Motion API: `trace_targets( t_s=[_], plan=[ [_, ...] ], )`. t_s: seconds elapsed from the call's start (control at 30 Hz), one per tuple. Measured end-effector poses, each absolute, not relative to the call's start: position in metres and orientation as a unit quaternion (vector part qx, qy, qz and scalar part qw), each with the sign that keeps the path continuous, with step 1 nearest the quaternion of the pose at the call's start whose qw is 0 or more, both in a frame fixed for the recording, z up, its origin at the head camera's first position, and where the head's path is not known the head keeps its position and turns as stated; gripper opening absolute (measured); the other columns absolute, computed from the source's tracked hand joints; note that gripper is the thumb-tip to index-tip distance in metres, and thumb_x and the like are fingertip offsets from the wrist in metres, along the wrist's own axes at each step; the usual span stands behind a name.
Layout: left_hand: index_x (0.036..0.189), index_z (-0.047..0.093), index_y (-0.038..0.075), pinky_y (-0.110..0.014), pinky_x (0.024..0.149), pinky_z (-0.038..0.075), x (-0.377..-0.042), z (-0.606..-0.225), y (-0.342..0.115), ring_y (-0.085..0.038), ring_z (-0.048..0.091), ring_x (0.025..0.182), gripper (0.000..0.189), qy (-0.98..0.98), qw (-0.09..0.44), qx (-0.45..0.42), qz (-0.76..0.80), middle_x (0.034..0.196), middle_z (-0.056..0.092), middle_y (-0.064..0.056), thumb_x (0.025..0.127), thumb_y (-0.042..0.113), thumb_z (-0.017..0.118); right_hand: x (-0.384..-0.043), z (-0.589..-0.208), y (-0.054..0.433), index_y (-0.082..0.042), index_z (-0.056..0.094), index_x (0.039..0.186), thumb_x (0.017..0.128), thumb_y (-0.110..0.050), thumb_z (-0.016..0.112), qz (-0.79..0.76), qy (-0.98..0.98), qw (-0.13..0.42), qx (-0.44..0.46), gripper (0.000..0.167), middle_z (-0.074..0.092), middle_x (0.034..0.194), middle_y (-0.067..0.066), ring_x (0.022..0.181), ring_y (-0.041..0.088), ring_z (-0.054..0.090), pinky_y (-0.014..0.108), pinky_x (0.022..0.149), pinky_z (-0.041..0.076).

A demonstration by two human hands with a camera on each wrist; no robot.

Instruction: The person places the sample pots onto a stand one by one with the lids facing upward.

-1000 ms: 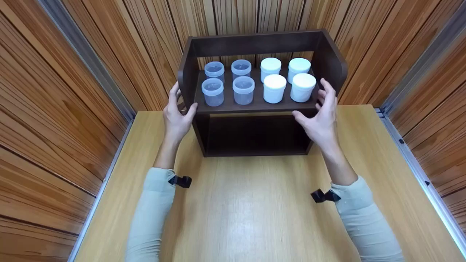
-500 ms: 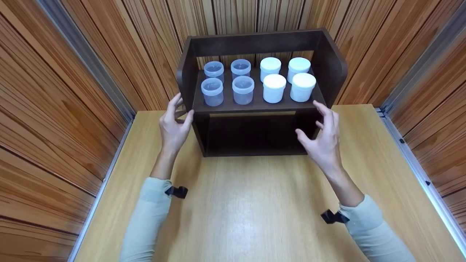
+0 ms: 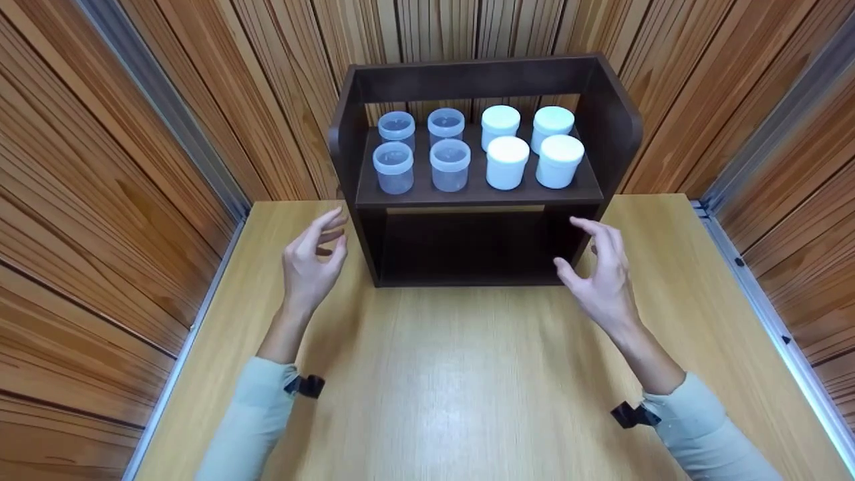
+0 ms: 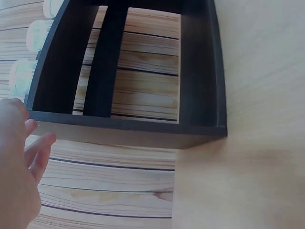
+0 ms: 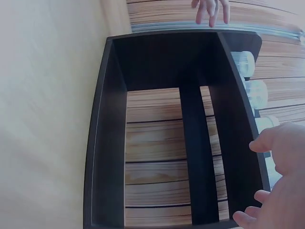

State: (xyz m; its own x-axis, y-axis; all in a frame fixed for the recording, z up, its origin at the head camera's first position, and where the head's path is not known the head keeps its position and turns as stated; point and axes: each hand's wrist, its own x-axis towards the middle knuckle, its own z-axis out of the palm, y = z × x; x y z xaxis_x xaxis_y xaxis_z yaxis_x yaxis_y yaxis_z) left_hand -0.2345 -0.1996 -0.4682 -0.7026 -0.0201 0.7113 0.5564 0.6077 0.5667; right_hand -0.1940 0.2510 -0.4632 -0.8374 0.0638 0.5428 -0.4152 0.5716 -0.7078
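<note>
A dark brown two-level shelf point(image 3: 477, 195) stands at the back of the table. On its upper board, several translucent lidded jars point(image 3: 394, 167) stand at the left and several white lidded jars point(image 3: 505, 164) at the right, in two rows. My left hand point(image 3: 312, 264) is off the shelf's left side, fingers loosely bent, holding nothing. In front of the shelf's lower right corner, my right hand point(image 3: 601, 274) is held with thumb and fingers spread apart, nothing between them. The right wrist view shows the right hand point(image 5: 286, 167) overlapping the shelf's edge near the jars.
The wooden table point(image 3: 427, 374) extends in front of the shelf and to both sides. Wood-plank walls point(image 3: 120, 220) enclose it at the back and sides, with metal rails point(image 3: 768, 307) along the table's edges. The shelf's lower compartment point(image 3: 461, 247) is open at the front.
Both hands have come away from the shelf's sides, moving down toward the front; the left also moved outward. The shelf and jars have stayed in place.
</note>
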Motion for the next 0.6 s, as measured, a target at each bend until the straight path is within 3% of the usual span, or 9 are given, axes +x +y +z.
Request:
trace_targets(
  t_s=[0.13, 0.33, 0.47, 0.53, 0.6],
  plan=[
    [0.137, 0.077, 0.005, -0.03, 0.066, 0.067, -0.224, -0.466, -0.207, -0.032, 0.088, 0.099, 0.041, -0.838, 0.343, -0.168, -0.39, 0.123, 0.087, -0.012, 0.098, -0.004, 0.076, -0.194, -0.462, 0.258, 0.0, 0.063, 0.151, 0.092, 0.009, 0.08, 0.446, -0.849, 0.263, 0.106, 0.062, 0.06, 0.151, 0.024, 0.136, 0.036, 0.055, 0.024, 0.106, 0.041],
    [0.137, 0.077, 0.006, -0.048, 0.066, 0.071, -0.208, -0.46, -0.213, -0.033, 0.088, 0.102, 0.042, -0.856, 0.32, -0.193, -0.357, 0.126, 0.086, -0.015, 0.096, -0.003, 0.078, -0.192, -0.453, 0.268, 0.0, 0.065, 0.15, 0.097, 0.005, 0.079, 0.429, -0.862, 0.248, 0.108, 0.055, 0.061, 0.15, 0.025, 0.139, 0.029, 0.056, 0.02, 0.109, 0.038],
    [0.139, 0.076, 0.006, -0.05, 0.068, 0.072, -0.202, -0.456, -0.216, -0.034, 0.086, 0.104, 0.045, -0.866, 0.314, -0.212, -0.324, 0.129, 0.084, -0.016, 0.095, -0.001, 0.079, -0.192, -0.443, 0.278, 0.001, 0.066, 0.148, 0.101, 0.0, 0.077, 0.416, -0.87, 0.242, 0.109, 0.049, 0.063, 0.149, 0.026, 0.141, 0.028, 0.057, 0.017, 0.113, 0.037],
    [0.141, 0.076, 0.007, -0.047, 0.067, 0.07, -0.202, -0.454, -0.219, -0.031, 0.084, 0.098, 0.047, -0.869, 0.322, -0.218, -0.306, 0.133, 0.082, -0.016, 0.095, 0.001, 0.079, -0.193, -0.439, 0.283, 0.002, 0.068, 0.146, 0.101, 0.0, 0.076, 0.408, -0.872, 0.245, 0.116, 0.046, 0.064, 0.148, 0.026, 0.141, 0.031, 0.058, 0.013, 0.114, 0.036],
    [0.144, 0.074, 0.008, -0.041, 0.06, 0.063, -0.204, -0.455, -0.221, -0.027, 0.076, 0.081, 0.051, -0.87, 0.332, -0.222, -0.289, 0.14, 0.079, -0.017, 0.095, 0.002, 0.08, -0.195, -0.438, 0.288, 0.002, 0.07, 0.143, 0.101, 0.001, 0.076, 0.398, -0.875, 0.245, 0.128, 0.043, 0.066, 0.146, 0.026, 0.14, 0.035, 0.061, 0.012, 0.116, 0.036]
  ],
)
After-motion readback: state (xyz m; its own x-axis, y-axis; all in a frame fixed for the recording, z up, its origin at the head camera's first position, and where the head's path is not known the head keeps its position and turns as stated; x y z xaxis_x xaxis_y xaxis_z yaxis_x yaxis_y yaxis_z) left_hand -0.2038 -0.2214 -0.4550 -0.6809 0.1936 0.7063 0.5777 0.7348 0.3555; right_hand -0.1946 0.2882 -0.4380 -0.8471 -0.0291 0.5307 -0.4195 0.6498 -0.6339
